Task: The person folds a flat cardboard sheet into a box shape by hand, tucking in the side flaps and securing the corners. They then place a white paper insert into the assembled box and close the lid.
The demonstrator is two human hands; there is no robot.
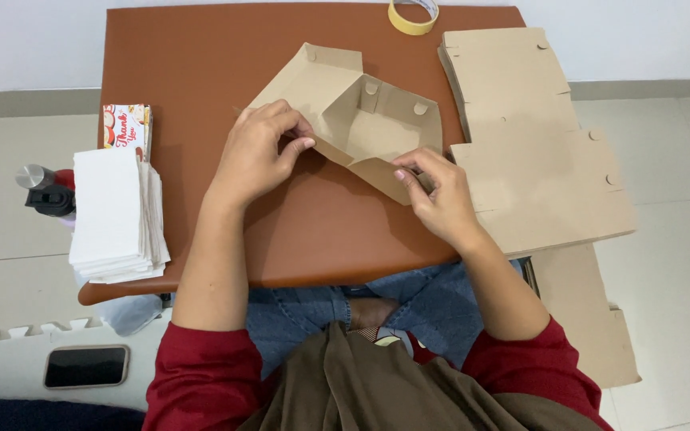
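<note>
Folding a half-formed kraft cardboard box (361,120) on the brown tabletop (193,72), you have both hands on its near edge. Your left hand (257,156) pinches the box's left flap, thumb and forefinger closed on the cardboard near the corner. Your right hand (437,195) grips the pointed near flap, fingers curled over its edge and thumb pressed against it (so both hands are closed on the same piece). The box sits at the middle of the table, its far wall upright with round tabs showing and one flap lying flat toward the far left.

Just to the right of the box lies a stack of flat box blanks (521,136), overhanging the table's right edge, with more cardboard sheets (584,311) lower down beside your right arm. A roll of tape (413,14) rests at the far edge of the table. At the left edge sits a stack of white paper sheets (113,211), with printed cards (127,126) just beyond it. A dark bottle (45,190) stands off the table to the left, and a phone (86,365) lies on the white mat near your left elbow.
</note>
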